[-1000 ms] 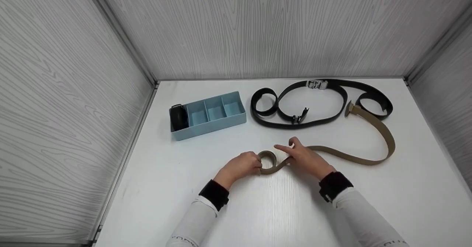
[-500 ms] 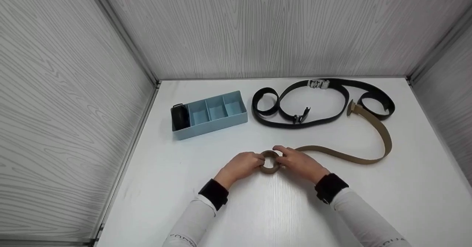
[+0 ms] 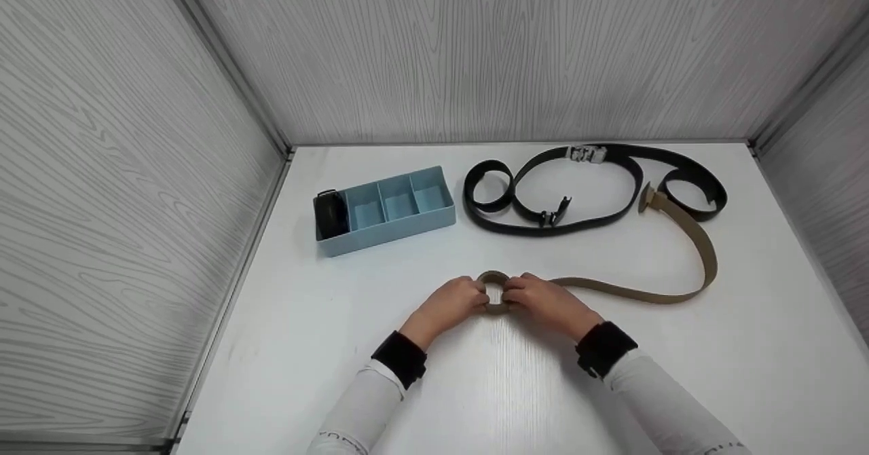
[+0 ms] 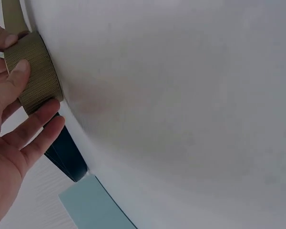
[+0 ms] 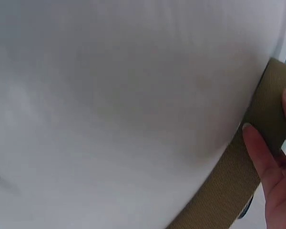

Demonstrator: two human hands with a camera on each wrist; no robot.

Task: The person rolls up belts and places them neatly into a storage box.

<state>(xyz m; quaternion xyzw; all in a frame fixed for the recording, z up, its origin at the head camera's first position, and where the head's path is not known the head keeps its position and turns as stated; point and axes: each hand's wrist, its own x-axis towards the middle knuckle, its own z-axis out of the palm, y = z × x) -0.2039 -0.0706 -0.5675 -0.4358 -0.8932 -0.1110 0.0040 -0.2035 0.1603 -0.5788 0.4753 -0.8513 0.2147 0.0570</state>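
An olive-brown webbing belt point(image 3: 631, 295) lies on edge on the white table, its near end wound into a coil point(image 3: 494, 276) between both hands. My left hand point(image 3: 453, 303) holds the coil's left side; in the left wrist view its thumb and fingers point(image 4: 44, 111) press the ribbed webbing. My right hand point(image 3: 548, 302) pinches the right side where the strap leaves the coil. One finger point(image 5: 257, 148) lies along the webbing in the right wrist view. From there the strap curves right and back to its buckle end point(image 3: 646, 198).
A blue tray point(image 3: 387, 232) with compartments stands back left; a rolled black belt point(image 3: 331, 215) fills its leftmost one. Black belts point(image 3: 584, 226) lie in loops at the back right, with a silver buckle point(image 3: 586, 154). Wood-grain panels point(image 3: 434, 54) wall the table's back and sides.
My right hand has moved left along the strap to the coil, and its extended fingers have drawn in. The loose strap has shifted slightly left. My left hand stays at the coil.
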